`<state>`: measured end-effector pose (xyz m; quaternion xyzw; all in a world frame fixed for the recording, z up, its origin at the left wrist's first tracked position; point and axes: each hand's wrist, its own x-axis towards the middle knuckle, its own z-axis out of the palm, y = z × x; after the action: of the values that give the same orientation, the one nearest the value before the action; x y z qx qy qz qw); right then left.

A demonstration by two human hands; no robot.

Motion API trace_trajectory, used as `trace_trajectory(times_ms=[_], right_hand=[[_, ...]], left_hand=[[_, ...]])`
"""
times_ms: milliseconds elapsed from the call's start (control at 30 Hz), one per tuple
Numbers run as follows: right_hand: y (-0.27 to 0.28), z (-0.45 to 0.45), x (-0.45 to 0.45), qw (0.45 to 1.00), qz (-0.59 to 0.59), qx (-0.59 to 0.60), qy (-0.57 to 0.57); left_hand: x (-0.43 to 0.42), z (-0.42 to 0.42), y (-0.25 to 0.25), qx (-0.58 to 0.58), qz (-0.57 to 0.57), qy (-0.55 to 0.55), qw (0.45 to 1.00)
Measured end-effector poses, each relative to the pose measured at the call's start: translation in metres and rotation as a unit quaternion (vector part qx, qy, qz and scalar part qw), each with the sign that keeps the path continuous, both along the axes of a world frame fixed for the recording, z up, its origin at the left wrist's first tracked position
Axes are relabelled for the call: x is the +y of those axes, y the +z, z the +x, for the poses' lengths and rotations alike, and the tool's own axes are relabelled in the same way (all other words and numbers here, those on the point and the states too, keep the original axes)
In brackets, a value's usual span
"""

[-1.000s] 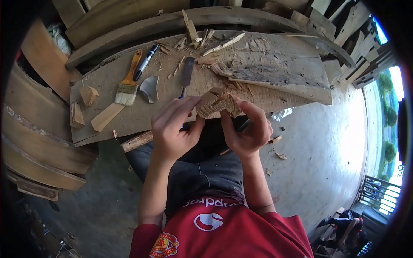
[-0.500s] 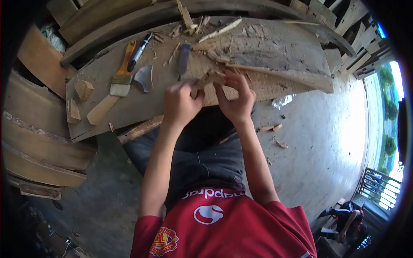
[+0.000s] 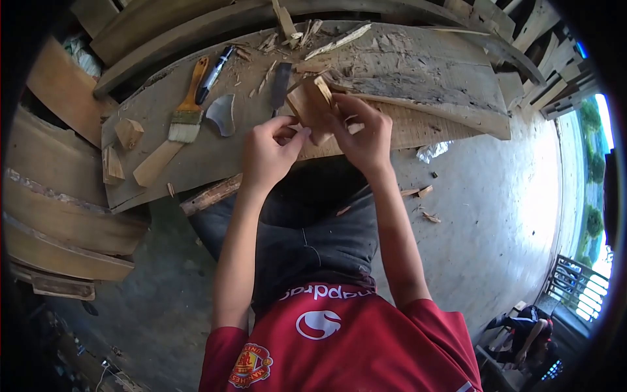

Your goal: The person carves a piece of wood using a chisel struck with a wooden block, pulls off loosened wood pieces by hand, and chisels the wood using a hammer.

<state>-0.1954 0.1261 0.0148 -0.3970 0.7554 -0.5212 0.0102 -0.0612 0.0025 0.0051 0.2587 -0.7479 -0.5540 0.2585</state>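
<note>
A small brown wooden block is held up over the front part of the workboard, its flat face tilted toward me. My right hand pinches its right side, where a paler strip of wood shows on the upper edge. At the lower left edge, the curled fingers and thumb of my left hand close on the same block. Just beyond my left hand lies a flat dark metal blade. Wood chips and splinters are scattered behind the block.
On the left of the board lie a paintbrush, a marker, a curved grey shard and small wood offcuts. A long splintered strip lies right. Crumpled foil is near the board's edge. Another person sits lower right.
The wooden block has been turned so its broad flat face now shows, and it sits slightly higher. My hands have shifted their grip around it and my fingers are less blurred.
</note>
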Motion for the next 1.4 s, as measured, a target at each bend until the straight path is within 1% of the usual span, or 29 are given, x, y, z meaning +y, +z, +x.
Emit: trace_trajectory(times_ms=[33, 67, 133, 167, 200, 267, 300, 433, 500, 533, 600, 667, 733, 767, 833, 900, 1133, 1167, 1233, 1267, 1333, 1367, 1400], right_hand=[[0.005, -0.005, -0.003, 0.998, 0.047, 0.031, 0.003], [0.009, -0.011, -0.007, 0.998, 0.046, 0.031, 0.005], [0.015, -0.024, -0.016, 0.977, 0.081, 0.191, 0.048], [0.016, -0.029, -0.020, 0.970, 0.127, 0.200, 0.059], [0.011, -0.035, -0.024, 0.969, 0.129, 0.200, 0.062], [0.000, -0.044, -0.030, 0.971, 0.107, 0.192, 0.099], [0.002, -0.042, -0.030, 0.972, 0.132, 0.170, 0.095], [0.001, -0.042, -0.031, 0.972, 0.125, 0.169, 0.106], [0.005, -0.041, -0.029, 0.978, 0.126, 0.125, 0.108], [0.005, -0.042, -0.028, 0.978, 0.130, 0.127, 0.106], [0.006, -0.051, -0.025, 0.987, 0.119, 0.053, 0.090], [0.007, -0.061, -0.020, 0.986, 0.123, 0.055, 0.101], [0.010, -0.066, -0.017, 0.964, 0.183, 0.121, 0.152], [0.010, -0.071, -0.018, 0.964, 0.183, 0.122, 0.150], [0.010, -0.080, -0.023, 0.954, 0.223, 0.104, 0.172], [0.013, -0.088, -0.027, 0.954, 0.226, 0.106, 0.165], [0.017, -0.085, -0.032, 0.954, 0.255, 0.094, 0.130], [0.016, -0.082, -0.030, 0.954, 0.254, 0.094, 0.131], [0.012, -0.073, -0.024, 0.960, 0.205, 0.113, 0.152], [0.012, -0.071, -0.020, 0.960, 0.203, 0.113, 0.154], [0.016, -0.060, -0.011, 0.975, 0.142, 0.118, 0.126], [0.022, -0.056, -0.006, 0.982, 0.127, 0.104, 0.093], [0.025, -0.052, -0.002, 0.982, 0.128, 0.102, 0.092]], left_hand=[[-0.003, 0.006, 0.001, -0.002, -0.035, 0.013, 0.999], [-0.006, 0.012, 0.003, -0.004, -0.071, 0.024, 0.997], [-0.012, 0.026, 0.006, -0.032, -0.050, 0.076, 0.995], [-0.016, 0.033, 0.005, -0.040, -0.051, 0.089, 0.994], [-0.019, 0.039, 0.004, -0.040, -0.049, 0.091, 0.994], [-0.023, 0.049, 0.005, -0.060, -0.081, 0.099, 0.990], [-0.024, 0.052, 0.003, -0.064, -0.079, 0.100, 0.990], [-0.023, 0.058, -0.002, -0.067, -0.068, 0.099, 0.990], [-0.021, 0.057, -0.005, -0.059, -0.068, 0.089, 0.992], [-0.019, 0.057, -0.005, -0.056, -0.064, 0.086, 0.993], [-0.013, 0.055, -0.004, -0.077, -0.078, 0.088, 0.990], [-0.011, 0.055, -0.007, -0.072, -0.084, 0.084, 0.990], [-0.011, 0.056, -0.008, -0.070, -0.093, 0.082, 0.990], [-0.011, 0.056, -0.009, -0.070, -0.096, 0.080, 0.990], [-0.010, 0.057, -0.009, -0.069, -0.100, 0.077, 0.990], [-0.010, 0.059, -0.010, -0.085, -0.096, 0.077, 0.989], [-0.009, 0.063, -0.010, -0.078, -0.096, 0.075, 0.989], [-0.009, 0.063, -0.009, -0.080, -0.099, 0.074, 0.989], [-0.008, 0.066, -0.008, -0.084, -0.103, 0.075, 0.988], [-0.008, 0.069, -0.007, -0.077, -0.104, 0.078, 0.989], [-0.010, 0.077, -0.004, -0.078, -0.104, 0.099, 0.986], [-0.014, 0.082, -0.001, -0.083, -0.102, 0.115, 0.985], [-0.020, 0.088, -0.001, -0.090, -0.102, 0.129, 0.982]])
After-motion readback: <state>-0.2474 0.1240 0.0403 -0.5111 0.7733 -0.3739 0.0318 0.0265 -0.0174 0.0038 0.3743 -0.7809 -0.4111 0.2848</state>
